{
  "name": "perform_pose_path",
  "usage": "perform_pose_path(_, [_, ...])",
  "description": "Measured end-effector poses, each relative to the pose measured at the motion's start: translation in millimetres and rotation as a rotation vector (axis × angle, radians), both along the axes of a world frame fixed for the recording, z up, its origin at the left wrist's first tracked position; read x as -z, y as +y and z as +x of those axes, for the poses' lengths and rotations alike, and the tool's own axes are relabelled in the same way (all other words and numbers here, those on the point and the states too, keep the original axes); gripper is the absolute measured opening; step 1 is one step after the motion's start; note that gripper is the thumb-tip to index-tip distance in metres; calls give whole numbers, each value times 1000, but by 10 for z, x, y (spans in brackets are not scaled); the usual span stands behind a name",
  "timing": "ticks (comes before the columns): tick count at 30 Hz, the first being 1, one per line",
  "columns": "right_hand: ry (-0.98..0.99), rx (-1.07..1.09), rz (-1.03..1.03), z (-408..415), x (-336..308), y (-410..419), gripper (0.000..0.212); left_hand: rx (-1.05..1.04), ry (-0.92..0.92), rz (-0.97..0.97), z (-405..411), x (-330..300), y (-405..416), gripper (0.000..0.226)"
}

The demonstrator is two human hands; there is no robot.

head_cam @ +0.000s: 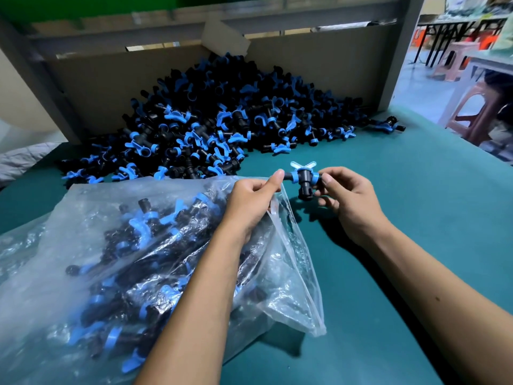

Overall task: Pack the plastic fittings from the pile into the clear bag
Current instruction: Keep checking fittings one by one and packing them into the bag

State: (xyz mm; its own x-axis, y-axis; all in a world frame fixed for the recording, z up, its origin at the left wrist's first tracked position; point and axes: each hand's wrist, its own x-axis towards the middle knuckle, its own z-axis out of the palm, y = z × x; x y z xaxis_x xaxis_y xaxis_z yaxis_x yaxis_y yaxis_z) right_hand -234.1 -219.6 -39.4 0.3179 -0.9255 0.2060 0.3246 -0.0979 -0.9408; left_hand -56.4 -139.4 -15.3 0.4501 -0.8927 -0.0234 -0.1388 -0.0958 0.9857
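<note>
In the head view, the left hand [251, 202] pinches the edge of the clear crumpled plastic bag [116, 245], which lies on the teal green table [388, 190] and is already partly filled with fittings. The right hand [348, 202] pinches one black T-shaped plastic fitting with blue wing handles [302, 179] just beside the bag's mouth, above the table. Behind both hands, the large pile of black and blue plastic fittings [216, 120] lies against the brown cardboard wall [319, 59].
</note>
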Motion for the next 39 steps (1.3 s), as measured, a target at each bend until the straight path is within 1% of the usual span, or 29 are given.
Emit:
perform_pose_path(2, [10,-68,-14,-29,7,44,11,83,54,-8,-10,-3,21,59])
perform_pose_path(6, [57,-96,-27,-29,-24,60,10,121,49,-37,-24,22,14,23])
perform_pose_path(9, [101,-118,-32,-39,-23,73,11,112,95,-21,-10,48,3,13])
perform_pose_path(12, [158,-129,-73,-55,-17,83,9,121,89,-23,-14,59,6,13])
perform_pose_path(14, [158,-116,-66,-53,-11,74,8,127,67,-28,-27,54,4,14])
perform_pose_path(16, [102,-65,-5,-39,-4,55,7,113,98,-41,-21,46,4,13])
perform_pose_path(19, [-8,50,117,-36,0,1,10,66,140,-59,23,36,3,20])
perform_pose_path(21, [-18,73,124,-40,9,-10,9,75,151,-67,27,36,4,21])
perform_pose_path(23, [29,19,71,-32,29,7,6,118,138,-49,21,46,1,18])
perform_pose_path(26, [129,-132,-15,-24,29,64,6,214,111,-9,5,64,17,14])
perform_pose_path(28, [127,-166,-27,-32,14,71,6,239,101,-1,10,65,34,10])
perform_pose_path(30, [115,-158,-34,-37,7,66,8,265,137,1,10,46,48,8])
perform_pose_path(32, [77,-127,-28,-24,17,55,12,277,230,10,16,7,57,10])
perform_pose_path(34, [-20,-53,44,-23,18,24,7,252,333,11,32,-37,63,14])
perform_pose_path(36, [-102,48,126,-42,24,-23,8,226,362,19,44,-61,68,16])
perform_pose_path(37, [-103,88,124,-49,31,-35,8,219,360,29,39,-62,73,16])
perform_pose_path(39, [-7,175,15,-32,59,-29,6,184,368,44,19,-58,83,15])
